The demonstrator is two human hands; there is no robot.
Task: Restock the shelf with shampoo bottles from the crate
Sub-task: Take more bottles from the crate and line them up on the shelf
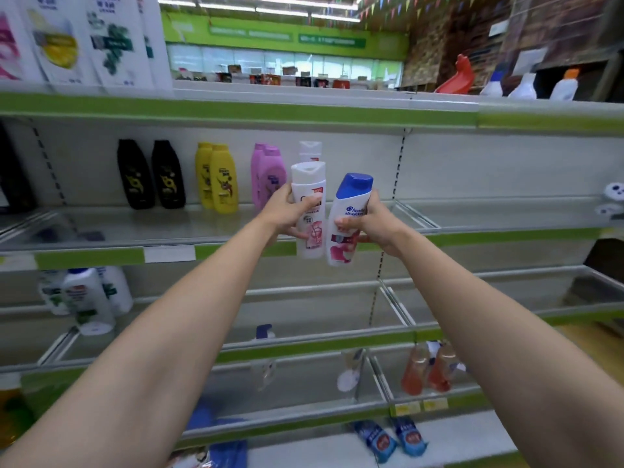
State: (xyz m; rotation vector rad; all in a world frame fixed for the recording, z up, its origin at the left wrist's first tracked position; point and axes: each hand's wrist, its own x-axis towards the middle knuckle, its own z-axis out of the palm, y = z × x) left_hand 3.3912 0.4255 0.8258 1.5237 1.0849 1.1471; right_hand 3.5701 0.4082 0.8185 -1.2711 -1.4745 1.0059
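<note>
1. At the left of the frame's middle band, the shelf (202,228) already carries two black bottles (150,175), then two yellow bottles (219,179), then pink bottles (266,173), all upright in a row near the back.
2. The left hand (287,211) is closed around a white-capped bottle (309,211), held upright just in front of the pink ones; another white-capped bottle (310,151) stands behind it on the shelf.
3. The right hand (368,221) grips a blue-capped bottle (349,217), tilted slightly and touching its neighbour.
4. The crate is not in view.
5. Judged best: set the white-capped bottle down first, in front of its match, label facing out; then stand the blue-capped bottle in the bare stretch to the right, straightened, base flat, before letting go.
</note>
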